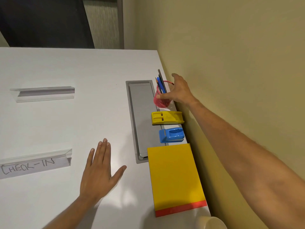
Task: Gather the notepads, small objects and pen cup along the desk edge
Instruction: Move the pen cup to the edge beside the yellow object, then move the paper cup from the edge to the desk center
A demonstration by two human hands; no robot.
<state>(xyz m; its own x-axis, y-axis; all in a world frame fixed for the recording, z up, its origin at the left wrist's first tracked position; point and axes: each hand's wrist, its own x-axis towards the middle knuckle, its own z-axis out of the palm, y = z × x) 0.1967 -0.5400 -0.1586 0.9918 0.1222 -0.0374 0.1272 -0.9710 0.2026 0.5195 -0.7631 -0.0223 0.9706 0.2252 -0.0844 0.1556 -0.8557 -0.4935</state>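
The right hand [179, 90] is at the pink mesh pen cup [163, 95], which stands upright at the far end of the row along the desk's right edge, beside the wall [231, 47]. The thumb presses the cup's near-left side; the fingers are spread and reach around the far side toward the wall. Whether those fingers touch the mesh cannot be told, so a firm grip is not confirmed. The cup holds several pens and pencils [160, 81], leaning left.

The left hand [99, 169] lies flat, palm down, on the white desk [66, 66] with fingers extended and thumb spread — it holds nothing and is well apart from the row.

Row order, from cup toward the viewer:
- yellow plastic tool [167, 117], just beside the cup
- blue plastic tool [171, 135]
- yellow notepad [175, 176] with a red strip at its near end, overlapping the corner of the grey cable hatch [140, 118]

A pale rounded object [209, 223] sits at the bottom edge, only partly in view.

Two clear sign holders lie on the left — the far one [43, 94] blank, the near one [35, 162] lettered "CHECK-IN".
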